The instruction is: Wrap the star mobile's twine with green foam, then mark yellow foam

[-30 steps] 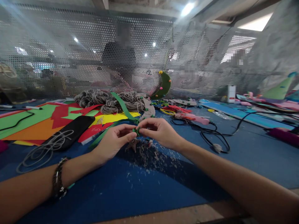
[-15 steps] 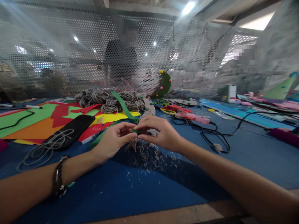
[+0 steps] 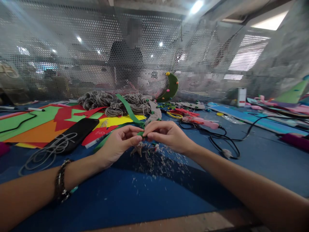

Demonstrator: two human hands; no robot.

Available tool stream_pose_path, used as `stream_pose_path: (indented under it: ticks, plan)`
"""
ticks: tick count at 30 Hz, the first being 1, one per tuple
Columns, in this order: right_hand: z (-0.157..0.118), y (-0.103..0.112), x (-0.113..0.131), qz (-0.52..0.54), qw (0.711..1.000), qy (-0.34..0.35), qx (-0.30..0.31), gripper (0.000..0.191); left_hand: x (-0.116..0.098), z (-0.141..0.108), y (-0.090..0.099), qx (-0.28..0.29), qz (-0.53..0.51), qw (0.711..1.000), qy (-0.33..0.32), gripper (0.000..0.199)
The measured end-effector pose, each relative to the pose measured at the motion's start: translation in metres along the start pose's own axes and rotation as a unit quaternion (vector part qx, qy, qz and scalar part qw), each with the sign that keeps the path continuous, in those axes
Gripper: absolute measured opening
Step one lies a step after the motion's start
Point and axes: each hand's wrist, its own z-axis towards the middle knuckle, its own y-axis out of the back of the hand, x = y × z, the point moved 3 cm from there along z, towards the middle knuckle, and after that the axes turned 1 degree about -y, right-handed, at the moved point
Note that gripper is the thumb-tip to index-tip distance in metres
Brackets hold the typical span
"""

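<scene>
Slightly shifted since before, 2 hands (image 3: pixel 120 140) (image 3: pixel 168 137) pinch 1 green piece (image 3: pixel 140 133).

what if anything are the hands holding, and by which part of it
A small green piece, pinched at the fingertips of the left hand and the right hand. Which part each grips cannot be told; it is mostly covered.

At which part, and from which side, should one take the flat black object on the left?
The flat black object is probably best gripped across its two long edges at the far end, coming from above: it lies flat, and the grey cord loops over its near end.
</scene>
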Motion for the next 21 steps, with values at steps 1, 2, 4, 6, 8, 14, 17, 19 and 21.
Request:
stream_pose_path:
  ticks: [1,2,4,6,8,14,17,19,21]
  plan:
    - [0.000,0.000,-0.001,0.024,1.000,-0.016,0.003,0.005,0.001,0.000,0.000,0.000,-0.005,1.000,0.003,0.025]
    - [0.000,-0.001,-0.001,0.039,0.999,-0.028,0.006,0.004,0.001,0.000,0.000,0.000,-0.007,1.000,0.005,0.025]
    - [0.000,-0.002,-0.001,0.045,0.998,-0.040,0.007,0.003,0.002,0.000,0.001,-0.001,-0.005,1.000,0.005,0.026]
    - [0.000,-0.003,0.000,0.025,0.999,-0.038,0.001,0.003,0.001,0.000,0.000,-0.001,0.004,1.000,0.002,0.027]
    - [0.000,-0.003,0.002,0.000,1.000,-0.030,-0.006,0.003,0.000,0.000,0.000,-0.006,0.020,1.000,0.001,0.028]
    - [0.000,-0.001,0.003,-0.052,0.998,-0.019,-0.010,0.006,-0.004,0.000,-0.001,-0.020,0.069,0.997,0.003,0.028]
    - [0.000,-0.001,-0.001,-0.038,0.999,-0.038,-0.003,0.008,-0.004,0.000,-0.001,-0.018,0.079,0.997,0.003,0.027]
    - [0.000,-0.002,-0.004,-0.014,0.998,-0.060,-0.006,0.008,-0.004,0.000,-0.001,-0.019,0.082,0.996,0.003,0.027]
    - [0.000,-0.004,-0.007,0.016,0.996,-0.082,-0.013,0.006,-0.005,0.000,-0.003,-0.018,0.091,0.996,-0.001,0.026]
